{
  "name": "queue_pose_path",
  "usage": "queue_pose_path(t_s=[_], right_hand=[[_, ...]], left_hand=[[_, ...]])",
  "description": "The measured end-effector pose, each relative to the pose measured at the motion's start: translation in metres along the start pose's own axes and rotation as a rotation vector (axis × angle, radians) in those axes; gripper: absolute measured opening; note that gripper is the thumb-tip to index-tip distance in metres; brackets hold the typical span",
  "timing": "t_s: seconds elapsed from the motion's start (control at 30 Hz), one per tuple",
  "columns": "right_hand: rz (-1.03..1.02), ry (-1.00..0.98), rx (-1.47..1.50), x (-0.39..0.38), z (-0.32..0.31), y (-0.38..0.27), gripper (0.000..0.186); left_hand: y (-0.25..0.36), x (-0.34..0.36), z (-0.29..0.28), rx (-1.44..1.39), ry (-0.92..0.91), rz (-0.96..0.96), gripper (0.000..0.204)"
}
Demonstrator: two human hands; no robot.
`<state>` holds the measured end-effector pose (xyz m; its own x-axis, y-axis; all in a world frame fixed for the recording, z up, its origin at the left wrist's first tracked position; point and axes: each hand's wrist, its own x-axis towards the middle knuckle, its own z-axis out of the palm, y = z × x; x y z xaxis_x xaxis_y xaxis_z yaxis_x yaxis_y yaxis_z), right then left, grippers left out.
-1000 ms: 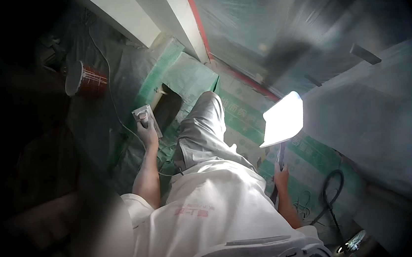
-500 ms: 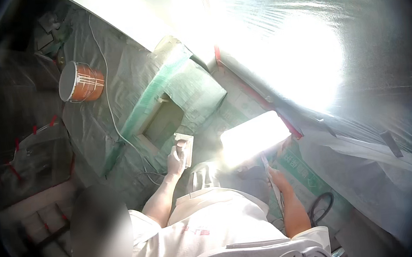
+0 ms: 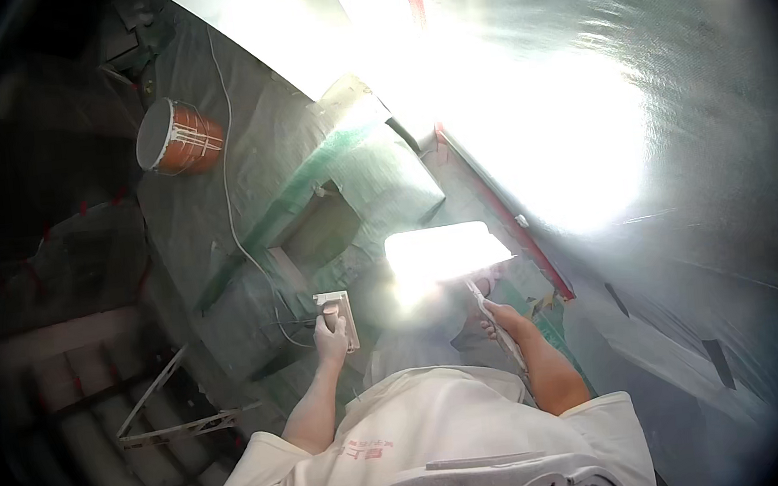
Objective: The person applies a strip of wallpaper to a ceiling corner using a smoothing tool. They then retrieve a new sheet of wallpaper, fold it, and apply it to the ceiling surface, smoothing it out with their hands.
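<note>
Your 2 hands are well apart in front of your torso, each clamped on its own tool. Your left hand (image 3: 330, 340) is closed on the sanding block (image 3: 348, 320), a flat pale plate with a raised brownish grip; your fingers wrap that grip, and the plate sits upright in view, to the left of your legs and not touching the lamp. Your right hand (image 3: 504, 321) is wrapped around the slim pale handle (image 3: 514, 343) of the lamp (image 3: 446, 251), whose wide panel glows so white that its surface detail is lost; it hangs ahead of your body, to the right of the block. The glare hides much of your legs just below it. Beyond the block, a box-like form (image 3: 392, 172) under green and pale covering shows a dark, squarish opening (image 3: 320, 229) in its near side. Farther off to the left, an orange bucket (image 3: 192, 142) with white drips down its side lies near a thin pale cable (image 3: 227, 174) that runs down toward your left hand; whether they touch is too dim to tell. On your right, plastic sheeting (image 3: 726, 145) reflects a strong white patch, and red tape (image 3: 503, 209) runs along its lower edge. At lower left, thin pale strips (image 3: 155, 387) meet at an angle over a dark, gridded area.
</note>
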<state>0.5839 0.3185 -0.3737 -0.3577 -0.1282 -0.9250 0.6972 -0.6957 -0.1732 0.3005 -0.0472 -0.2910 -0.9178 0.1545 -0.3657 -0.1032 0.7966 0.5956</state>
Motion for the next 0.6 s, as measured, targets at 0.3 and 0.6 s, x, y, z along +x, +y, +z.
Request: queue_pose_path(t_s=[0.3, 0.6], right_hand=[[0.071, 0.003, 0.059, 0.007, -0.003, -0.068, 0.039], [0.155, 0.158, -0.105, 0.008, -0.052, -0.031, 0.05]], left_hand=[[0.035, -0.031, 0.04, 0.02, 0.059, 0.038, 0.035], [0.05, -0.043, 0.051, -0.196, -0.015, -0.133, 0.037]])
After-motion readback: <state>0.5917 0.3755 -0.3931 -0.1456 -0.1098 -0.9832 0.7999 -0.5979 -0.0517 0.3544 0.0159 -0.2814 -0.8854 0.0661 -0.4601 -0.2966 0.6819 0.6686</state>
